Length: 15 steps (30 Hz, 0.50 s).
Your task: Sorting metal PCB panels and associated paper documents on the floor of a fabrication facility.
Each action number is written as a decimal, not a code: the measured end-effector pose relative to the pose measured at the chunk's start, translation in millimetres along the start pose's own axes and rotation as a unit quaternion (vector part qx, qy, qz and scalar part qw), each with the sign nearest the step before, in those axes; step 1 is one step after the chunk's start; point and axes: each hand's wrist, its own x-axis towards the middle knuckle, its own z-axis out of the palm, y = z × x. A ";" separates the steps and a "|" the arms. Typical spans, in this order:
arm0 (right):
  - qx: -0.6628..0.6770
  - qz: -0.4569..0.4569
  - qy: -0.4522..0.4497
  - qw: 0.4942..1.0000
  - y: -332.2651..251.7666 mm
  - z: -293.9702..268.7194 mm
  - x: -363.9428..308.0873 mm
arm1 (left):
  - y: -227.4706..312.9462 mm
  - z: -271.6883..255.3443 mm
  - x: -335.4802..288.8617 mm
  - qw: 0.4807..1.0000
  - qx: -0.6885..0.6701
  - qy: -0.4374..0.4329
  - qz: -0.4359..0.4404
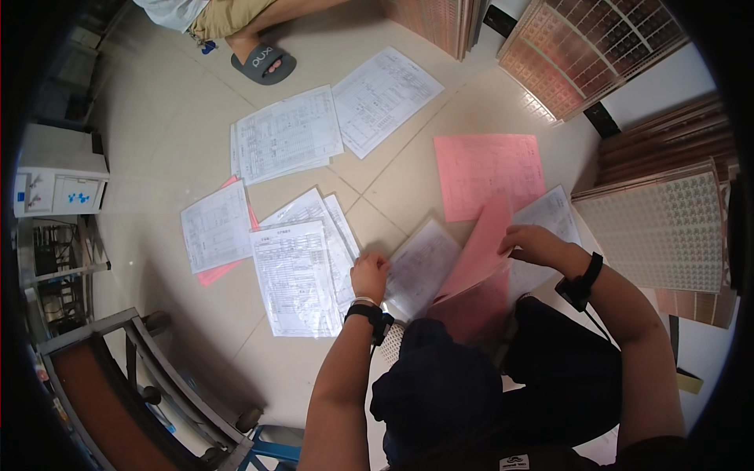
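Pinched in my right hand (539, 244) is the edge of a pink sheet (481, 250), lifted and bent upward. More pink paper (477, 306) lies below it, near my knees. My left hand (371, 275) rests with curled fingers between a stack of white printed sheets (292, 275) in clear sleeves and a pale printed sheet (424, 263). Whether its fingertips grip a paper edge is hidden. Another white sheet (554, 216) lies partly under my right hand. Beyond it a flat pink sheet (490, 174) lies on the floor.
More white sheets (290, 129) lie farther off, and a white sheet (216, 228) covers pink paper at left. Perforated copper-coloured panels (589, 51) and a pale panel (656, 228) lean at right. A person's sandalled foot (265, 63) is at the top. A metal-framed cart (133, 392) stands lower left.
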 end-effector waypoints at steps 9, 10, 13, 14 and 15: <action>-0.001 0.003 0.001 1.000 -2.1 -3.1 5.3 | 3.7 -4.0 13.5 0.992 -0.053 -0.109 -0.024; 0.001 0.006 0.001 1.000 -2.8 -3.7 4.6 | 6.7 -6.5 16.1 0.990 -0.052 -0.127 -0.013; 0.001 0.009 0.003 1.000 -3.6 -6.4 3.2 | 17.9 -13.7 25.9 0.993 -0.042 -0.110 0.000; 0.000 0.010 0.003 1.000 -3.5 -6.8 2.7 | 21.8 -15.3 29.2 0.993 -0.043 -0.110 0.001; -0.004 0.012 0.005 1.000 -3.4 -6.8 2.1 | 26.1 -17.2 32.4 0.993 -0.043 -0.105 -0.012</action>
